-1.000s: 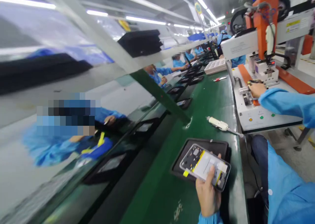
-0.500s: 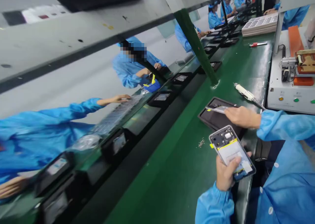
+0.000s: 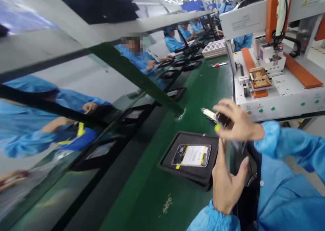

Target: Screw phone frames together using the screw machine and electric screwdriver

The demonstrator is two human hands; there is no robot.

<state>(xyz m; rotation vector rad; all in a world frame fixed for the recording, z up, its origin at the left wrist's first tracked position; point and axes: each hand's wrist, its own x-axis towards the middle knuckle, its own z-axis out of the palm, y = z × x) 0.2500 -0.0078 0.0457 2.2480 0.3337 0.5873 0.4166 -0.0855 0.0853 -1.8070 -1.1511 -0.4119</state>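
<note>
An opened phone (image 3: 194, 155), its white battery and yellow strips exposed, lies face down in a black foam-lined tray (image 3: 169, 163). My left hand (image 3: 227, 182) is beside the tray's right edge, thumb and fingers apart, with nothing in it. Whether it touches the tray I cannot tell. Above it, my right hand (image 3: 238, 122) grips a dark, glossy flat piece (image 3: 223, 120) with a yellow tab, blurred and partly hidden by the fingers. Several tiny screws (image 3: 166, 204) lie loose on the green bench (image 3: 142, 190) in front of the tray.
Behind the tray lies a white electric screwdriver (image 3: 209, 114), partly covered by my right hand. A white and orange machine (image 3: 274, 88) stands at the right. A green post (image 3: 137, 78) rises from the bench. Black trays (image 3: 101, 149) line the left, with co-workers in blue (image 3: 33, 122) beyond.
The opened phone has gone from my left hand into the tray, and that hand has opened. My right hand has lifted away from the tray, holding a piece with a yellow tab. The view has swung right.
</note>
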